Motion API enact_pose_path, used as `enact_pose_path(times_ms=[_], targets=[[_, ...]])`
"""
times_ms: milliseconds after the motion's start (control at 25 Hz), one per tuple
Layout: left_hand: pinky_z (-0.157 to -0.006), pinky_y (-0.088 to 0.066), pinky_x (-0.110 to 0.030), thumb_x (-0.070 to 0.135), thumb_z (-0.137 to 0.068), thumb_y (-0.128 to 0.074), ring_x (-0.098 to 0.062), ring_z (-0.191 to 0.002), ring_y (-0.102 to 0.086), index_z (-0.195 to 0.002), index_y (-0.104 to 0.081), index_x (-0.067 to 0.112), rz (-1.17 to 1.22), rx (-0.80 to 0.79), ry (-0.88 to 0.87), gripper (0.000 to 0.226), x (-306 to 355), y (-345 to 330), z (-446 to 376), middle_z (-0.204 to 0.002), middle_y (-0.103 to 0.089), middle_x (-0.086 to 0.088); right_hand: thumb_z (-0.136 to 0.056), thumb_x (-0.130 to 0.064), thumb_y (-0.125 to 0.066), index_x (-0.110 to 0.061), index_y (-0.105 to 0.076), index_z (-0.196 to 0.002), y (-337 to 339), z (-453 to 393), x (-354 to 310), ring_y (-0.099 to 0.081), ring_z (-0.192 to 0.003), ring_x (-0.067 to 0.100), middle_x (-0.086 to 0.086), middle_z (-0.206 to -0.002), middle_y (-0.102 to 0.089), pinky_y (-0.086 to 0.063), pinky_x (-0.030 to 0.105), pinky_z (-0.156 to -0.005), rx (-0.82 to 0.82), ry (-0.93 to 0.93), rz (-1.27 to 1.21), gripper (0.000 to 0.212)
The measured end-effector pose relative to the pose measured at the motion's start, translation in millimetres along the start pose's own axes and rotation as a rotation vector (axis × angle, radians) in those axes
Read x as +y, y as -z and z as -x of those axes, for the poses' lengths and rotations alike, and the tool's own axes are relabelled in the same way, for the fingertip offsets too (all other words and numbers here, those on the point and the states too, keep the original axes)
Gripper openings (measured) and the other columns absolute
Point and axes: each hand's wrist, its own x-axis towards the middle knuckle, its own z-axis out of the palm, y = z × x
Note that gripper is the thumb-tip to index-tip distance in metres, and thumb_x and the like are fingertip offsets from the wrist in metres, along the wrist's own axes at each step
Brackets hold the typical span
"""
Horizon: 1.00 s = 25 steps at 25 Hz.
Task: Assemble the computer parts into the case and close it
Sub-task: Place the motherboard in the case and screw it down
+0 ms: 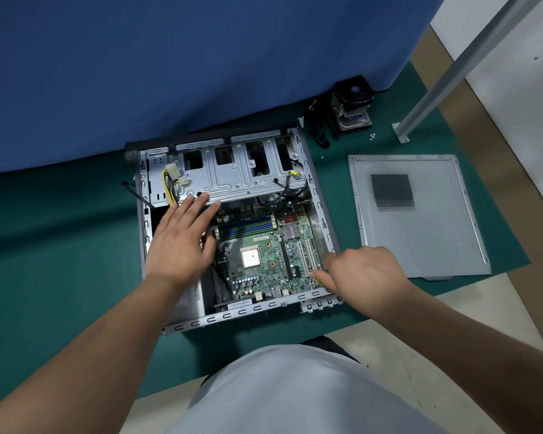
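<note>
An open grey computer case (251,311) lies flat on a green mat. Inside it sits a green motherboard (264,252) with a bare CPU socket (250,257). My left hand (182,242) hovers flat over the case's left side, with its straight fingertips touching the edge of the metal drive cage (232,180). My right hand (364,274) is at the case's near right corner. Its fingers curl at the right rim and its thumb lies over the board's corner. The case's side panel (420,230) lies flat on the mat to the right.
A CPU cooler with a fan (353,104) stands beyond the case, with black cables (320,126) beside it and small screws (372,136) to its right. Yellow power leads (170,180) hang at the cage's left. A blue curtain (170,73) backs the mat. A metal post (452,73) rises at the right.
</note>
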Motion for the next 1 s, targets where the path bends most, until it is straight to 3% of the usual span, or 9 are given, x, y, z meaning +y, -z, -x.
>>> enact_pose_path(times_ms=[160, 280, 360, 520, 640, 720, 800, 880, 1000], targets=[[-0.129, -0.006, -0.038, 0.042, -0.098, -0.035, -0.013, -0.157, -0.018, -0.16, -0.028, 0.037, -0.005, 0.003, -0.006, 0.063, -0.6, -0.4, 0.4, -0.168, -0.024, 0.009, -0.101, -0.047, -0.051, -0.024, -0.047, -0.13, -4.7, 9.6, 5.4, -0.056, -0.1, 0.025, 0.003, -0.128, -0.045, -0.045, 0.035, -0.067, 0.004, 0.159, -0.024, 0.037], [-0.129, -0.005, -0.037, 0.04, -0.098, -0.037, -0.013, -0.156, -0.018, -0.16, -0.028, 0.037, -0.008, 0.005, -0.002, 0.063, -0.1, -0.2, 0.9, -0.169, -0.024, 0.009, -0.087, -0.008, -0.059, -0.025, -0.051, -0.121, -4.8, 10.6, 7.7, -0.051, -0.08, 0.025, 0.002, -0.122, -0.043, -0.044, 0.035, -0.057, -0.056, 0.211, -0.068, 0.039], [-0.129, -0.004, -0.036, 0.039, -0.098, -0.038, -0.013, -0.157, -0.017, -0.16, -0.028, 0.037, -0.009, 0.002, 0.0, 0.063, 0.6, 0.4, 1.1, -0.169, -0.023, 0.01, -0.099, -0.021, -0.051, -0.022, -0.054, -0.121, -5.6, 7.4, 0.9, -0.055, -0.071, 0.028, 0.003, -0.114, -0.052, -0.042, 0.033, -0.055, 0.019, 0.147, -0.039, 0.022], [-0.129, -0.004, -0.036, 0.038, -0.098, -0.039, -0.012, -0.157, -0.016, -0.16, -0.027, 0.038, -0.001, 0.001, 0.001, 0.063, 0.9, 0.4, 1.1, -0.169, -0.022, 0.011, -0.106, -0.057, -0.031, -0.02, -0.059, -0.116, -7.6, -2.7, 2.6, -0.063, -0.084, 0.027, 0.003, -0.109, -0.058, -0.038, 0.033, -0.055, 0.029, 0.042, -0.017, 0.048], [-0.129, -0.005, -0.036, 0.039, -0.098, -0.04, -0.011, -0.157, -0.015, -0.161, -0.026, 0.038, -0.005, 0.002, 0.002, 0.063, -0.1, -0.9, 0.4, -0.169, -0.021, 0.012, -0.095, -0.026, -0.061, -0.025, -0.052, -0.126, -5.2, 1.2, 11.3, -0.052, -0.086, 0.026, 0.004, -0.12, -0.04, -0.047, 0.038, -0.056, -0.036, 0.18, -0.1, 0.031], [-0.129, -0.006, -0.037, 0.039, -0.098, -0.039, -0.011, -0.157, -0.016, -0.161, -0.026, 0.038, -0.009, 0.002, 0.001, 0.064, -0.3, -1.5, -0.1, -0.169, -0.022, 0.011, -0.088, -0.008, -0.057, -0.025, -0.051, -0.123, -7.6, 3.5, 9.6, -0.05, -0.074, 0.025, 0.005, -0.111, -0.044, -0.038, 0.034, -0.05, -0.071, 0.204, -0.078, 0.039], [-0.129, -0.007, -0.037, 0.038, -0.098, -0.039, -0.012, -0.157, -0.017, -0.16, -0.027, 0.038, -0.006, 0.006, 0.001, 0.064, 0.2, -1.6, -0.2, -0.169, -0.023, 0.011, -0.103, -0.03, -0.044, -0.021, -0.054, -0.12, -6.4, 2.3, 3.8, -0.051, -0.065, 0.026, 0.005, -0.097, -0.056, -0.031, 0.031, -0.049, 0.011, 0.112, -0.058, 0.022], [-0.129, -0.007, -0.038, 0.038, -0.098, -0.04, -0.012, -0.157, -0.017, -0.16, -0.027, 0.038, 0.0, 0.006, 0.0, 0.064, 0.8, -0.8, -0.2, -0.169, -0.024, 0.01, -0.106, -0.058, -0.025, -0.021, -0.057, -0.119, -6.4, 0.3, 2.0, -0.062, -0.074, 0.028, 0.001, -0.093, -0.064, -0.026, 0.031, -0.05, 0.032, 0.018, -0.011, 0.05], [-0.129, -0.009, -0.039, 0.038, -0.098, -0.039, -0.013, -0.157, -0.018, -0.16, -0.028, 0.037, 0.005, 0.007, 0.004, 0.064, 0.9, -0.4, 0.2, -0.168, -0.024, 0.01, -0.102, -0.055, -0.045, -0.023, -0.048, -0.13, -9.1, 3.6, 8.6, -0.061, -0.095, 0.028, 0.004, -0.121, -0.049, -0.043, 0.035, -0.055, 0.027, 0.123, -0.063, 0.042]])
